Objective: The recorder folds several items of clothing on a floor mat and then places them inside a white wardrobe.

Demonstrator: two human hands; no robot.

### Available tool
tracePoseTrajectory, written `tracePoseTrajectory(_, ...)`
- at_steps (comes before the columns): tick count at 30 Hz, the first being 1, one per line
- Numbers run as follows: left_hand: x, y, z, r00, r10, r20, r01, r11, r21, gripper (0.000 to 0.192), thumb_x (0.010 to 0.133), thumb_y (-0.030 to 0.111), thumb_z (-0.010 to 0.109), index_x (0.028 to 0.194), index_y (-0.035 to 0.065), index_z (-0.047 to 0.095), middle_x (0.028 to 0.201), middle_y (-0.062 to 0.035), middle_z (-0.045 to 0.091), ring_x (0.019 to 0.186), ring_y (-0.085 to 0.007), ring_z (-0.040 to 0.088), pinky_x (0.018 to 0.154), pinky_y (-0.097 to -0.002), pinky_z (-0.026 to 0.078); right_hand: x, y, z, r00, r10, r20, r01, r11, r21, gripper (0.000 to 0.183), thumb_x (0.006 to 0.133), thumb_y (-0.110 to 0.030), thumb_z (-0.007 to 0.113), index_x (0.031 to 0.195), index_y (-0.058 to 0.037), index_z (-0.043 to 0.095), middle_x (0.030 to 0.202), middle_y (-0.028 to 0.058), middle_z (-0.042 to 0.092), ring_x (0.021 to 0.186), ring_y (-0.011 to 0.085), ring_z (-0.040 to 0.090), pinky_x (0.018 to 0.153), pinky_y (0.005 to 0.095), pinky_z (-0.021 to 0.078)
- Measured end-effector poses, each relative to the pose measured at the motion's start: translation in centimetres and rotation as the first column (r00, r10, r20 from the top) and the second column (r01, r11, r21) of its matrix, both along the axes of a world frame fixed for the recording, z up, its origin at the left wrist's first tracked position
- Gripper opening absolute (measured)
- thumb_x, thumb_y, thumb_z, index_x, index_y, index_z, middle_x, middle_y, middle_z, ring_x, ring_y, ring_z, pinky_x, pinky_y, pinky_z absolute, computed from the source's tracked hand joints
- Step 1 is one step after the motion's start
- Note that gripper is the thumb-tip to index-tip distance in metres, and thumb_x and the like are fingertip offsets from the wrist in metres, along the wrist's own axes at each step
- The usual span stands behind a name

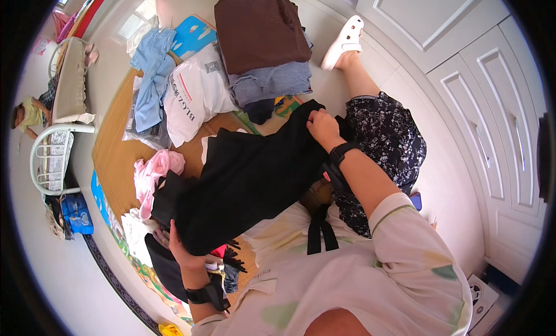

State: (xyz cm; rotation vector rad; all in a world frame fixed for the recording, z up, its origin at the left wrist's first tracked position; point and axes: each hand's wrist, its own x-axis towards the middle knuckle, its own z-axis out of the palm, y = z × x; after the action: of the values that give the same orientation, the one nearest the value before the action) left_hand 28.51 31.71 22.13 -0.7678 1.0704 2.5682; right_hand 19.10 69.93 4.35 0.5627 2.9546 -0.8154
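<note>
A black garment (252, 175) is spread between my two hands, above my lap and the mat. My right hand (322, 126) grips its upper right end, fingers closed on the cloth. At its lower left edge is my left hand (184, 249), thumb showing and the other fingers hidden under the fabric. Beyond the garment stands a stack of folded clothes, a brown folded garment (263, 32) on top and a blue-grey one (271, 82) beneath. A pink garment (158, 173) and a white garment (138, 234) lie crumpled to the left.
A white plastic mailer bag (197, 95) and light-blue clothing (152, 75) lie on the woven mat (115, 140). White cabinets (473, 132) line the right side, with a phone (415, 201) on the floor. Another person (32, 112) is by a metal-framed bed (54, 158) at far left.
</note>
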Motion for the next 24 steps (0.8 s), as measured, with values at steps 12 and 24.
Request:
tracePoseTrajectory(12,-0.8,2.0,-0.5,0.966,-0.215,0.147,0.209,0.976,0.055,0.034,0.085,0.02,0.049,0.113,0.0003,0.051,0.113,-0.0122,0.054,0.103,-0.0225,0.054,0.087,-0.0352,0.045,0.6,8.8,13.3,0.969,-0.21,0.13,0.158,0.122,-0.98,0.019,0.08,-0.021,0.057,0.094,-0.0071,0.057,0.083,0.0015,0.06,0.074,0.0137,0.057,0.066,0.0283,0.0457)
tracePoseTrajectory(24,-12.2,2.8,6.2,0.844,-0.218,-0.491,0.262,0.965,0.023,0.039,0.093,0.029,0.034,0.116,0.0025,0.05,0.115,-0.0108,0.054,0.108,-0.0242,0.051,0.095,-0.0377,0.037,5.5,15.1,28.7,0.831,-0.416,-0.37,-0.283,0.257,-0.924,0.011,0.087,-0.018,0.05,0.089,-0.0073,0.053,0.084,-0.0003,0.057,0.08,0.0099,0.055,0.076,0.0259,0.0446)
